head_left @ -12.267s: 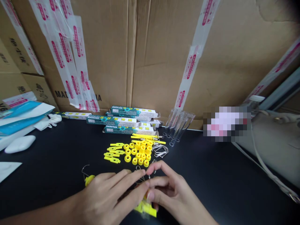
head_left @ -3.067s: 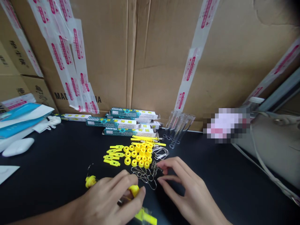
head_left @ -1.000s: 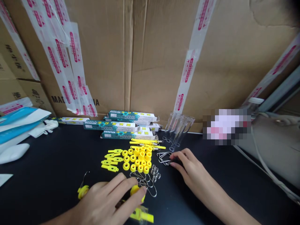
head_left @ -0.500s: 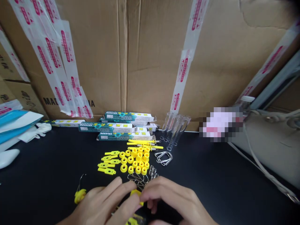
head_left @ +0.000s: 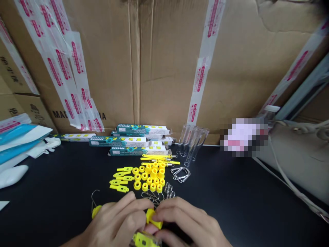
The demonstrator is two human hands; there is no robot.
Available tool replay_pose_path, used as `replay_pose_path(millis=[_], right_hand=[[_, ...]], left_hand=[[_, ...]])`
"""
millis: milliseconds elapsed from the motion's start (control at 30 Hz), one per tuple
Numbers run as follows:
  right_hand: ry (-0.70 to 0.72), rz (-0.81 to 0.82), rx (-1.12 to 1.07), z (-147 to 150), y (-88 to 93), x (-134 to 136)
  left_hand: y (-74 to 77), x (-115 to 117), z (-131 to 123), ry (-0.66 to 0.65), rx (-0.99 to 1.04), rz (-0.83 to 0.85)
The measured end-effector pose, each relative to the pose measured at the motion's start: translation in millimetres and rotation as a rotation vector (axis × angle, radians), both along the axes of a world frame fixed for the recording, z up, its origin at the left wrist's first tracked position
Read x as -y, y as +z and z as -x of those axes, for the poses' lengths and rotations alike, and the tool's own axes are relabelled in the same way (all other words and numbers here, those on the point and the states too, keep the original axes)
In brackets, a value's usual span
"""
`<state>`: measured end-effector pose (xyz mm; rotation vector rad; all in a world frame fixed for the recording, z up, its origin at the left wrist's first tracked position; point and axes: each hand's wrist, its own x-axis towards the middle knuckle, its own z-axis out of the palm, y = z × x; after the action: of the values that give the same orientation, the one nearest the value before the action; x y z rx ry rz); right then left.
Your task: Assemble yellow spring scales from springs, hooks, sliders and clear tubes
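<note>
My left hand (head_left: 115, 219) and my right hand (head_left: 182, 219) meet low in the view, their fingers closed on a small yellow plastic part (head_left: 153, 218). Below it, a flat yellow plastic piece (head_left: 144, 240) is partly hidden by my fingers. Near my left hand lies a yellow plastic part on a wire hook (head_left: 95, 210). Ahead of my hands are yellow plastic rings (head_left: 148, 177), flat yellow tabs (head_left: 119, 181), thin yellow rods (head_left: 159, 160), bent wire clips (head_left: 151, 196), wire loops (head_left: 180, 174) and small transparent beads (head_left: 168, 190).
Everything lies on a black tabletop (head_left: 61, 192) against taped cardboard cartons (head_left: 164, 79). Teal-and-white boxes (head_left: 128, 142) and glass tubes (head_left: 192, 144) stand at the back. Blue-and-white packets (head_left: 17, 144) lie left, a beige bag (head_left: 295, 154) right.
My right hand has come back from the wire loops to join my left hand, and the yellow part now shows between my fingers. The view has shifted slightly.
</note>
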<state>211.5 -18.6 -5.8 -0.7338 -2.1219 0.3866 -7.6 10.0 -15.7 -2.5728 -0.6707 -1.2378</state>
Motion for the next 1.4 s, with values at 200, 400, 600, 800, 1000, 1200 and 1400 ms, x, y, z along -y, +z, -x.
replay_pose_path(millis=[200,400,600,800,1000,1200,1400], right_hand=[[-0.006,0.159,-0.087,2.0,4.0,-1.7],[-0.185,0.085,-0.128,-11.6,14.6,-7.8],[-0.410,0.013,-0.008,-43.4,8.7,-38.0],[-0.354,-0.030,0.114,-37.9,-4.6,-50.2],[-0.326,-0.024,0.152,-35.1,-10.3,-50.9],[-0.371,0.026,0.129,-35.1,-12.8,-49.4],[-0.374,0.040,0.155,-35.2,-17.5,-51.6]], left_hand=[[1.1,-0.2,-0.6,-0.012,-0.023,0.066],[4.2,-1.2,-1.0,-0.029,-0.040,0.072],[15.7,-1.2,-1.1,0.005,-0.169,0.075],[13.6,-1.2,1.7,0.008,-0.240,0.020],[7.8,0.7,2.2,0.028,-0.291,0.001],[2.0,-2.3,-6.4,0.138,-0.199,-0.140],[3.9,-3.7,-11.9,0.195,-0.158,-0.221]])
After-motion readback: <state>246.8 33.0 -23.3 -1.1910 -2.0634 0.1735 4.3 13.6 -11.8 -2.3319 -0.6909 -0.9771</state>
